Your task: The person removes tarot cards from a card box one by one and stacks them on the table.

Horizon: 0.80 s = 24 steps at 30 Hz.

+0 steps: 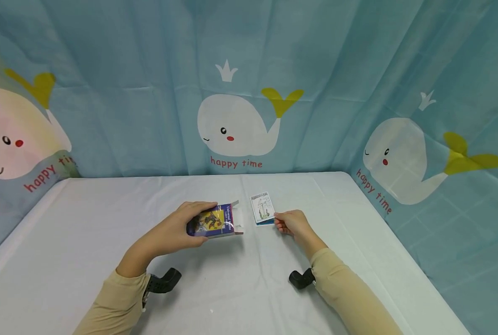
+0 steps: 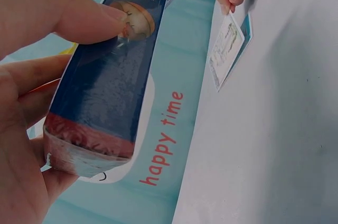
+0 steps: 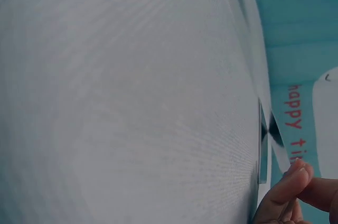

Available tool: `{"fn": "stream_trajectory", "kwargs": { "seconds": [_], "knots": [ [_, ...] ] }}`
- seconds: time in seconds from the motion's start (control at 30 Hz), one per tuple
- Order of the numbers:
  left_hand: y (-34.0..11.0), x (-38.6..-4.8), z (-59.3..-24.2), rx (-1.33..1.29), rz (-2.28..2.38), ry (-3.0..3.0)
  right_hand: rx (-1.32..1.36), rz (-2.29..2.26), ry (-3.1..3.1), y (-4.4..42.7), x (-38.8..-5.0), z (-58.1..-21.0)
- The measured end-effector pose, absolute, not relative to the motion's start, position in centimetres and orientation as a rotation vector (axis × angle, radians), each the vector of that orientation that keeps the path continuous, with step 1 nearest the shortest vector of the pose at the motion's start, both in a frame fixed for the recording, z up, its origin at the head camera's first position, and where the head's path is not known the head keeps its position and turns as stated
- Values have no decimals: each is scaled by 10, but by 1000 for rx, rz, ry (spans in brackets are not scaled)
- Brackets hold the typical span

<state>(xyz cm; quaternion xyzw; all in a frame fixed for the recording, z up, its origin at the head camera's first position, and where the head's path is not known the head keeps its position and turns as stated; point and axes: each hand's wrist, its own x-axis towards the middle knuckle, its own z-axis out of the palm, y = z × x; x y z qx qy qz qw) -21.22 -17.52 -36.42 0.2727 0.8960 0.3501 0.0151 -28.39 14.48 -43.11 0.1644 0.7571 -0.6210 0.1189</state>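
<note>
My left hand (image 1: 177,228) grips a blue and purple card box (image 1: 212,221), thumb on one narrow side and fingers on the other. The box's flap end, with its flaps out, points right toward the cards. In the left wrist view the box (image 2: 103,86) shows its dark blue side with a red band. My right hand (image 1: 292,222) pinches the corner of a white card (image 1: 262,207) with a line drawing, its near edge raised a little. A blue-edged card (image 1: 265,222) lies partly hidden beneath it. In the right wrist view, thumb and finger of the right hand (image 3: 296,192) meet.
A white cloth covers the table (image 1: 232,288). Behind and to the right hangs a blue curtain (image 1: 148,130) printed with whales. Black camera mounts (image 1: 165,281) stick out from both wrists over the table.
</note>
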Motion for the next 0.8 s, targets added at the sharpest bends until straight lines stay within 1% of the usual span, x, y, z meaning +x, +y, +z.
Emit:
{"fn": "stream_trajectory", "kwargs": {
  "seconds": [0.8],
  "knots": [
    [-173, -210, -363, 842, 1090, 2783, 420, -1559, 2480, 136, -282, -433]
  ]
}}
